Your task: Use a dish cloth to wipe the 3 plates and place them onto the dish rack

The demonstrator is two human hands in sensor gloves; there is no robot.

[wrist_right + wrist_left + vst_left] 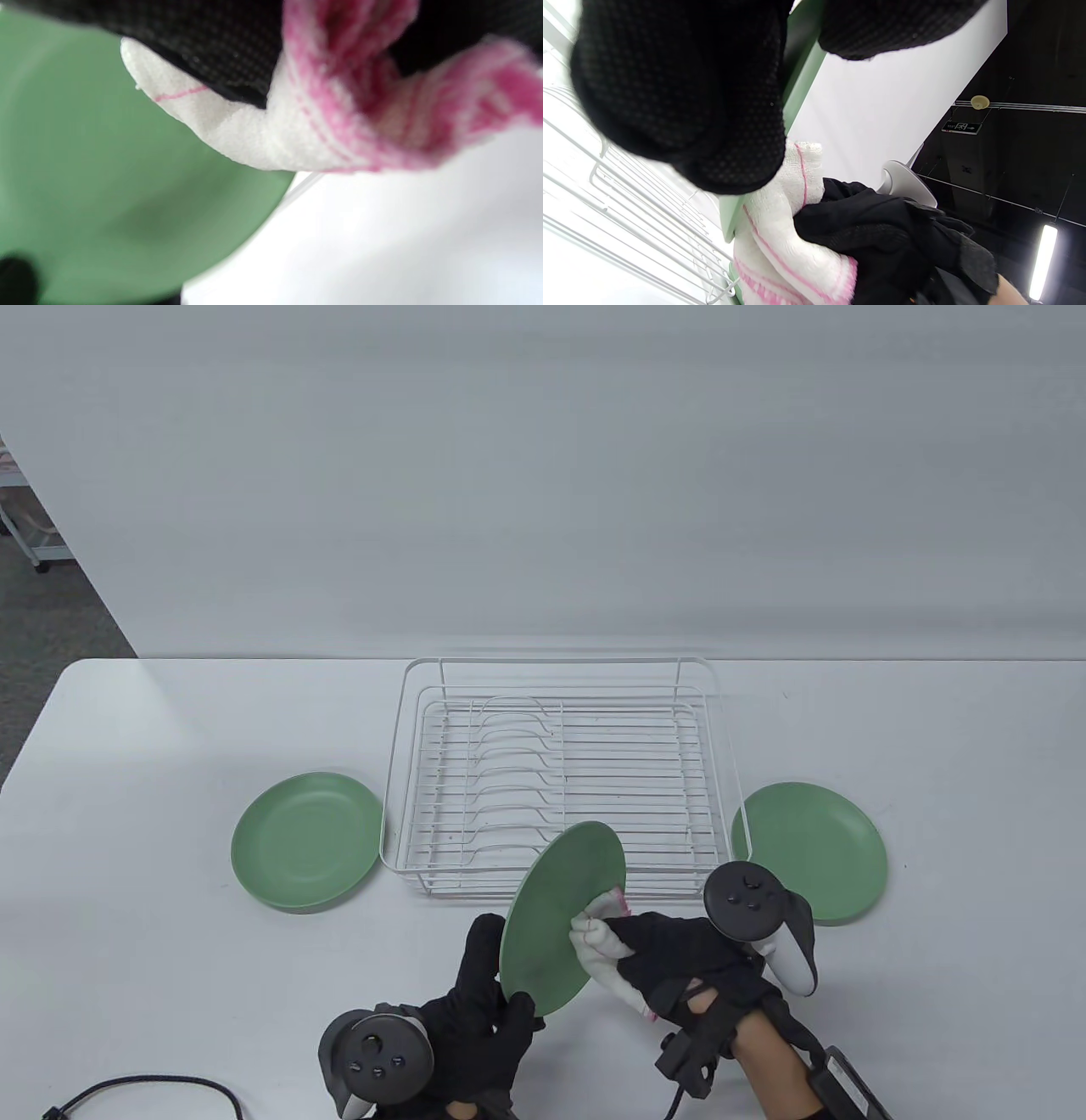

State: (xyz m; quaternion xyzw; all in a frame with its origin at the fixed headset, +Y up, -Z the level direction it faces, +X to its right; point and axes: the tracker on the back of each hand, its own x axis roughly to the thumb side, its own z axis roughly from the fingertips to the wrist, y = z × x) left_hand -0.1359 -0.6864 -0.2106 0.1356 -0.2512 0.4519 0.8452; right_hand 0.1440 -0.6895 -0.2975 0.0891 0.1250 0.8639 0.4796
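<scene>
The left hand grips a round, smooth green plate by its rim, while the right hand clutches a nubby white, pink-striped cloth against it, fingertips hidden.

Three round plastic plates: all plain sage green, one held, two flat. Terry dish cloth: white w/ pink stripes & edging. Wire dish rack, table: white. Gloves: black, dotted weave.

Dish rack flanked by two plates
</scene>
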